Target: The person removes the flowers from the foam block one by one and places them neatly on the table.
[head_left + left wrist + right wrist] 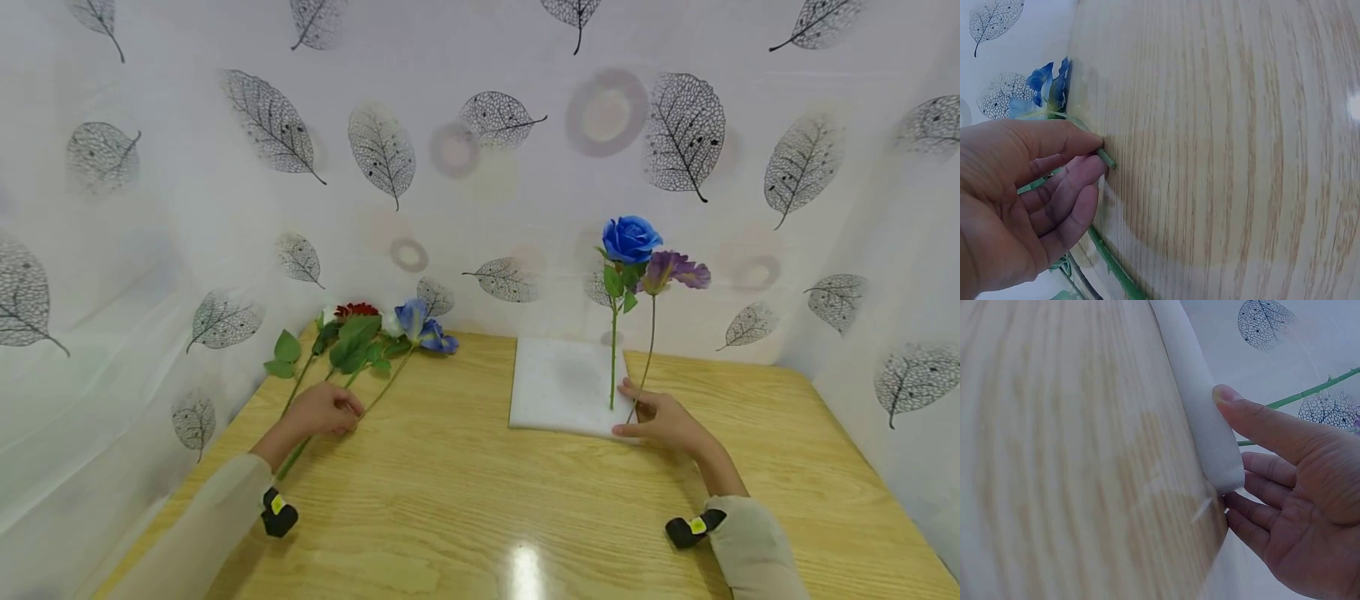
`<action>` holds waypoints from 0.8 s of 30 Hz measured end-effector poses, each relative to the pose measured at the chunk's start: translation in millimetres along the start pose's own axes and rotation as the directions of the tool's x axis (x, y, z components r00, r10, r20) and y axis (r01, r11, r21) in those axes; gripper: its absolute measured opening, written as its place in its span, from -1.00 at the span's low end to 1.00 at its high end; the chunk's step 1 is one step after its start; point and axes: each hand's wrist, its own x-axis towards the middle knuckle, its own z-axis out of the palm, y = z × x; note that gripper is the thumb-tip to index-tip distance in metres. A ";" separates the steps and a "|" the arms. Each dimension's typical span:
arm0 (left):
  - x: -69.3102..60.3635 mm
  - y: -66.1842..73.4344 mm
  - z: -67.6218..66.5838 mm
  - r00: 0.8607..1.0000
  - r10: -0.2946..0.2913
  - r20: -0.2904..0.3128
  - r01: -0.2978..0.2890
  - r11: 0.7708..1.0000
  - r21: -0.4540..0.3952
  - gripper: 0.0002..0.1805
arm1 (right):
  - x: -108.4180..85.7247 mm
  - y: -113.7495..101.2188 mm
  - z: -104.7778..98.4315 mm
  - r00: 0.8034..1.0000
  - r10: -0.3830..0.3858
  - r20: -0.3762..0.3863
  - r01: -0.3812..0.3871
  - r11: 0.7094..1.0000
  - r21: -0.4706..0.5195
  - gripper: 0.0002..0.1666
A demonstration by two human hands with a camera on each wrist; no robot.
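Observation:
My left hand (324,411) pinches the stem end (1107,159) of a blue iris (425,327) between thumb and fingertip. Beside it, a red flower (357,311), white flowers and green leaves lie at the table's back left. My right hand (663,421) grips the right edge of a white foam board (555,387); in the right wrist view its thumb (1229,394) presses the board's side (1200,406), with the other fingers round the corner. A blue rose (632,240) and a purple flower (672,272) stand upright at the board's right side.
The wooden table (450,500) stretches between and in front of the hands. A leaf-patterned curtain (480,208) hangs behind it and along both sides. Thorny green stems (1113,265) lie under and beside my left hand.

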 end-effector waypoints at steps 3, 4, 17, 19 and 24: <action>-1.1 0.7 0.6 1.000 0.024 -0.015 -0.024 0.999 0.037 -0.79 | -0.1 -1.0 0.0 1.000 0.002 0.000 -0.002 1.000 -0.005 0.04; -1.5 1.1 0.9 0.999 0.039 -0.018 -0.038 0.998 0.055 -0.79 | -0.3 -1.4 0.1 1.000 0.003 -0.001 -0.003 1.000 -0.004 0.05; -4.7 2.9 0.4 0.997 0.079 -0.018 -0.077 0.993 0.084 -0.79 | -0.3 -0.9 -0.2 1.000 -0.002 0.001 0.002 1.000 -0.001 0.04; -3.8 2.9 0.2 0.998 0.067 -0.012 -0.066 0.995 0.079 -0.79 | -0.2 -0.9 -0.2 1.000 -0.002 0.000 0.002 1.000 0.001 0.04; -2.9 3.3 0.6 0.999 0.041 0.007 -0.041 0.997 0.061 -0.78 | 0.0 -1.2 -0.6 1.000 -0.004 0.004 0.004 1.000 0.005 0.04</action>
